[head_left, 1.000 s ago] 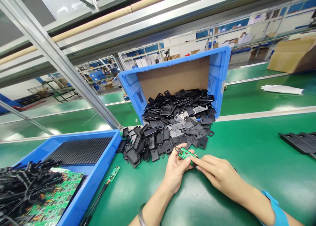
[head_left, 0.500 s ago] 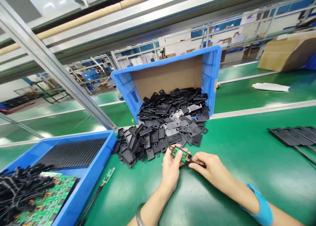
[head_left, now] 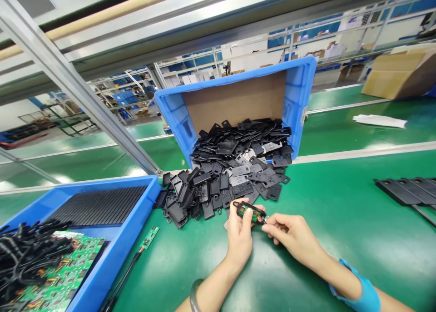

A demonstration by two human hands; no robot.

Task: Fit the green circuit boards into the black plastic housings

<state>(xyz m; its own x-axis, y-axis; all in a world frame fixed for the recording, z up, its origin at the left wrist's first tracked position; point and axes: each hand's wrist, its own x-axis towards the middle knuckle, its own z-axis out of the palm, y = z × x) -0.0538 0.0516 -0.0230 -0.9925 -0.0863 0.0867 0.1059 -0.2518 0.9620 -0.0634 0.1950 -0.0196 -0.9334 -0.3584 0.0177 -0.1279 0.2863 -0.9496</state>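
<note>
My left hand [head_left: 241,230] is closed around a small black plastic case [head_left: 254,208], its thumb pressing on top. Inside the case lies a green circuit board [head_left: 242,210], with coloured wires at its right end. There my right hand [head_left: 289,235] pinches the black cable, which its fingers mostly hide. Just beyond my hands is a heap of black case halves [head_left: 211,189]. It spills from a tilted blue crate [head_left: 235,82]. To the left, a loose circuit board [head_left: 150,238] with a black cable lies on the green table [head_left: 184,275].
A blue tray [head_left: 117,253] at left holds wired circuit boards [head_left: 68,266] and a row of black pieces [head_left: 98,207]. Black cased units [head_left: 405,191] with cables lie at right. Farther back are a white glove [head_left: 379,120] and a cardboard box [head_left: 391,73]. A metal frame post [head_left: 85,94] slants at left.
The circuit board, earlier showing its digit display on top, now sits down inside the black case. My right fingers have stayed near its cable end. The view has shifted slightly.
</note>
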